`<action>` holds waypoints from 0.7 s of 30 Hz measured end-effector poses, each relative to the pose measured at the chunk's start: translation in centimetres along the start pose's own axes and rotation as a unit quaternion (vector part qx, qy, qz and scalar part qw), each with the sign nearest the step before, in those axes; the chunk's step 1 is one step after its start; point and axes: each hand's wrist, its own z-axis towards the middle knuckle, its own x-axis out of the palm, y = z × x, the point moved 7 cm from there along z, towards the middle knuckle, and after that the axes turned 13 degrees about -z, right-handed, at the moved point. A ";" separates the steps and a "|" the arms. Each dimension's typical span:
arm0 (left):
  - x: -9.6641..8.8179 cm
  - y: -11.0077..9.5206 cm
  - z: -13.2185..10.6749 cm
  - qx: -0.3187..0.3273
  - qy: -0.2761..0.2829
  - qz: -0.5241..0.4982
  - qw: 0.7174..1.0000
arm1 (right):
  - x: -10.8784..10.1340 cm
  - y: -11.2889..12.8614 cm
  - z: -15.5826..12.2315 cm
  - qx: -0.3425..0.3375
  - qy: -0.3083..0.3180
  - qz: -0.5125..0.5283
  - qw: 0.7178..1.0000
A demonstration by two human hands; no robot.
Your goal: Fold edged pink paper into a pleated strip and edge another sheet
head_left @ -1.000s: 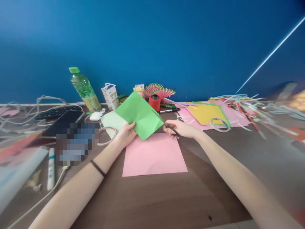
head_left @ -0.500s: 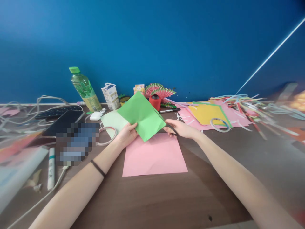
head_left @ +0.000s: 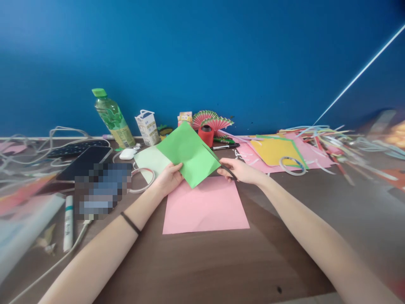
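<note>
My left hand (head_left: pixel 167 179) pinches the lower left edge of a green paper sheet (head_left: pixel 187 153) and holds it tilted up above the table. My right hand (head_left: pixel 239 170) is closed around black-handled scissors (head_left: pixel 225 168), whose blades meet the sheet's right edge. Under both hands a pink paper sheet (head_left: pixel 205 205) lies flat on the brown table (head_left: pixel 221 261). A pale green sheet (head_left: pixel 151 161) lies behind my left hand.
A green-capped bottle (head_left: pixel 112 119), small carton (head_left: pixel 146 127), red tape roll (head_left: pixel 206 135), paper fans (head_left: pixel 210 120) and markers (head_left: pixel 225 146) line the blue wall. Yellow and pink sheets (head_left: pixel 275 151), a tape ring (head_left: pixel 291 165) and paper strips lie right. Cables, keyboard, a tablet (head_left: pixel 82 163) and glue stick (head_left: pixel 68 223) crowd the left.
The green sheet has tipped slightly toward the right and the scissors have closed in further along its right edge. Both arms stay nearly in place.
</note>
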 end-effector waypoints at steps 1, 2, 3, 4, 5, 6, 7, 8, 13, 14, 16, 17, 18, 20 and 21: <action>0.0 0.0 0.0 0.001 -0.003 0.001 1.000 | 0.0 0.0 0.0 0.000 0.000 0.001 1.000; 0.0 0.0 0.0 0.001 -0.004 0.001 1.000 | 0.0 0.0 0.0 0.001 0.001 0.001 1.000; -0.1 0.0 0.0 0.002 -0.006 0.001 1.000 | 0.1 0.0 0.0 0.002 0.002 0.002 1.000; -0.1 0.0 0.0 0.003 -0.006 0.002 1.000 | 0.1 -0.1 0.0 0.004 0.004 0.004 1.000; 0.0 0.0 0.0 0.005 -0.005 0.004 1.000 | 0.2 -0.1 0.0 0.006 0.006 0.008 1.000; 0.0 0.0 -0.1 0.006 -0.003 0.007 1.000 | 0.2 -0.1 0.0 0.008 0.010 0.014 1.000; 0.0 0.0 -0.1 0.007 0.000 0.010 1.000 | 0.3 -0.2 0.0 0.011 0.013 0.022 1.000; 0.1 0.1 0.0 0.007 0.003 0.014 1.000 | 0.3 -0.2 0.0 0.014 0.017 0.032 0.999; 0.2 0.3 -0.1 -0.002 0.007 0.021 1.000 | 0.3 0.1 -0.1 0.015 0.024 0.068 0.997; 0.3 0.3 -0.1 -0.006 0.008 0.021 1.000 | 0.2 0.3 -0.1 0.012 0.024 0.067 0.997; 0.4 0.5 -0.2 -0.016 0.017 0.025 0.999 | 0.1 0.5 -0.2 0.003 0.026 0.061 0.998; 0.5 0.6 -0.2 -0.022 0.024 0.029 0.999 | 0.0 0.6 -0.2 -0.003 0.026 0.056 0.998; 0.6 0.7 -0.3 -0.027 0.032 0.033 0.999 | 0.0 0.7 -0.2 -0.008 0.026 0.051 0.998; 0.8 0.9 -0.4 -0.034 0.044 0.041 0.998 | -0.1 0.8 -0.2 -0.015 0.025 0.040 0.999; 0.8 1.0 -0.5 -0.035 0.049 0.045 0.997 | -0.1 0.7 -0.2 -0.015 0.024 0.035 0.999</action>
